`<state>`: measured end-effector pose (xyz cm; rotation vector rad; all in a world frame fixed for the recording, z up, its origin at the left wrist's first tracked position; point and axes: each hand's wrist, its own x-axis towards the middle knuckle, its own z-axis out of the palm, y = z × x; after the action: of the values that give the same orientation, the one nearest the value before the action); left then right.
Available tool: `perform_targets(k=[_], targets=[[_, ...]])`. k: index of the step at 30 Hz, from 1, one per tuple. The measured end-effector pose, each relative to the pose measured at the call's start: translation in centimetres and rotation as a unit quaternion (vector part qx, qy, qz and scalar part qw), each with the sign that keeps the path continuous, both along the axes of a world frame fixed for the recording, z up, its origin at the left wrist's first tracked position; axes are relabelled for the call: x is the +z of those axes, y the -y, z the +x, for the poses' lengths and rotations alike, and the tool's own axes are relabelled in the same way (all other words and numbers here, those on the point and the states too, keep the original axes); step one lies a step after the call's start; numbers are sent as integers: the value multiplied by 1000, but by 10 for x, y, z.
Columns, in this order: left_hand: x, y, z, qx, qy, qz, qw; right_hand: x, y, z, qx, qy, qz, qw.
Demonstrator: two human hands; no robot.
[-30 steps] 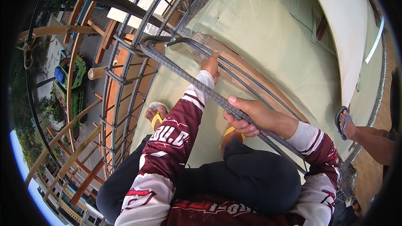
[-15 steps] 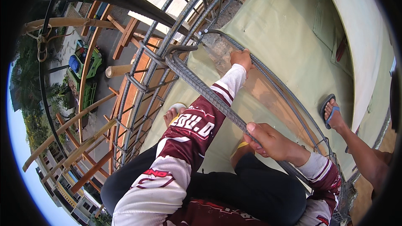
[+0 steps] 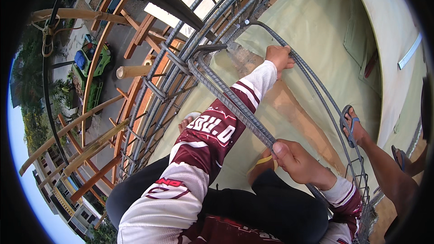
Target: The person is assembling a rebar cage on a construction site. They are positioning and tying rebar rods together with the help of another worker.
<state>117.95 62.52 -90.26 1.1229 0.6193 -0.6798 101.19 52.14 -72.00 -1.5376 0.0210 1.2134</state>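
My left hand [image 3: 278, 58] reaches far forward, its fingers curled closed around a thin ribbed steel bar [image 3: 318, 83], one of two that run side by side. Nearer to me, my right hand [image 3: 302, 160] is wrapped around a thicker pair of bent reinforcing bars [image 3: 233, 106], thumb along the top. These thicker bars cross over my left forearm and bend at their far end, beside a curved rebar cage [image 3: 160, 88]. Their near end passes under my right wrist, partly hidden. Below lies pale green sheeting [image 3: 271, 122] with a brown board strip [image 3: 303, 122].
Another person's sandalled foot [image 3: 355, 126] stands at the right. Beyond the cage on the left are wooden scaffold poles [image 3: 95, 151], a drop to the street and a green truck [image 3: 92, 70]. A dark steel beam [image 3: 167, 2] juts over the cage; a curved white panel [image 3: 393, 45] rises at right.
My left hand and the thin bars have shifted right, away from the cage. The bars' far ends have moved right too. My right hand still grips the thicker bars; another sandalled foot shows at right.
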Motion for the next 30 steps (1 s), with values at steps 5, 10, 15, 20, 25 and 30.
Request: perform_targets(k=[5, 10, 15, 20, 25, 30], targets=[[1, 1, 1, -31, 3, 49, 998, -3, -1, -5, -5, 49, -12, 999], [-18, 9, 1, -12, 51, 39, 998, -5, -2, -6, -8, 48, -9, 999], [-41, 5, 6, -27, 53, 34, 998, -9, 0, -5, 15, 40, -18, 999], [-45, -6, 15, -144, 51, 152, 976, -14, 0, -6, -4, 7, -15, 1000], [-46, -11, 12, -123, 41, 167, 977, -12, -1, -3, -36, -71, -24, 997], [-51, -19, -18, -5, 28, -6, 1000, -14, 2, 2, -20, -71, -42, 996]])
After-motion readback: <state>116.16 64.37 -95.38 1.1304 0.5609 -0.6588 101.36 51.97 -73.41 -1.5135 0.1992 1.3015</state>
